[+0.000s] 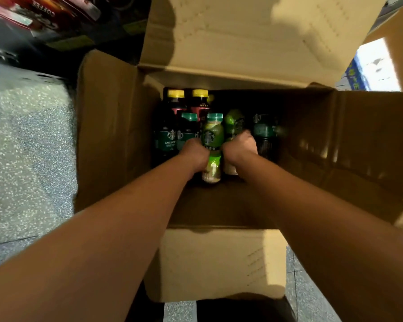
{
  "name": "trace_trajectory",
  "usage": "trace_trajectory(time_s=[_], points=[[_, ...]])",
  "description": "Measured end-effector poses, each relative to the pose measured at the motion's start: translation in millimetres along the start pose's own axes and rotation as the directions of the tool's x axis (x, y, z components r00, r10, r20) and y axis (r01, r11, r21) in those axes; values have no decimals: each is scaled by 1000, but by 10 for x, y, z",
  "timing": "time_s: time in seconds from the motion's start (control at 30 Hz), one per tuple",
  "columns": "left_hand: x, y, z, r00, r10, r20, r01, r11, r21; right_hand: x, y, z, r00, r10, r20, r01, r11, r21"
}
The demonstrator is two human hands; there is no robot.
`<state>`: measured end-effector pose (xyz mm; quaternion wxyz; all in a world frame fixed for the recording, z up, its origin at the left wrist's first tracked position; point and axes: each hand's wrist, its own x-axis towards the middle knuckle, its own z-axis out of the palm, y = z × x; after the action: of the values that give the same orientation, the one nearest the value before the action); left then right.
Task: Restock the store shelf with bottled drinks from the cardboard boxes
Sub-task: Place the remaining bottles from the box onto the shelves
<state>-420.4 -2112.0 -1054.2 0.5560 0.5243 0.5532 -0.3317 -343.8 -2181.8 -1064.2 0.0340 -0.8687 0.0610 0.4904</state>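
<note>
Cardboard box (116, 135) open on speckled floor (21, 135), both hands down among bottled drinks
Near its left wall stand dark bottles with yellow caps (176, 94); in front, the left hand (194, 154) curls round a dark green-capped bottle (189, 126). A pale green-label bottle (212, 138) stands upright between the hands. The right hand (240, 147) clasps a blurred lime-green bottle (234, 123), with a further dark bottle (264, 133) just to its right

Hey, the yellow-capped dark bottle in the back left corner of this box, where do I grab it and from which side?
Set your grip on the neck just under the yellow cap, coming straight down from above. The bottle stands upright near the box's far wall, and teal-capped bottles crowd its front, so only its top looks free.
</note>
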Motion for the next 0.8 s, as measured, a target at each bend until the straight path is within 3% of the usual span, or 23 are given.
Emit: trace_trajectory(time_s=[0.1, 0.3, 0.53, 0.73, 0.8], points=[[31, -22, 69, 991, -13, 136, 30, 991, -127, 81, 30, -63, 995, -11, 102, -6, 987, 159], [54, -206, 72, 992, -25, 126, 76, 904, -421, 33, 80, -192, 969, -65, 240, -44, 904, 425], [-357, -55, -261, 995, 51, 86, 0, 858, -514, -429, 147, -508, 909, -144, 391, -146, 770, 622], [-973, 332, -444, 963, 160, 216, -15, 834, -551, -1005, 116, -854, 927, -157, 341, -183, 605, 775], [-1201, 338, -518, 949, 199, 244, -37, 840, -541, -1200, 122, -995, 923, -191, 333, -158, 601, 783]])
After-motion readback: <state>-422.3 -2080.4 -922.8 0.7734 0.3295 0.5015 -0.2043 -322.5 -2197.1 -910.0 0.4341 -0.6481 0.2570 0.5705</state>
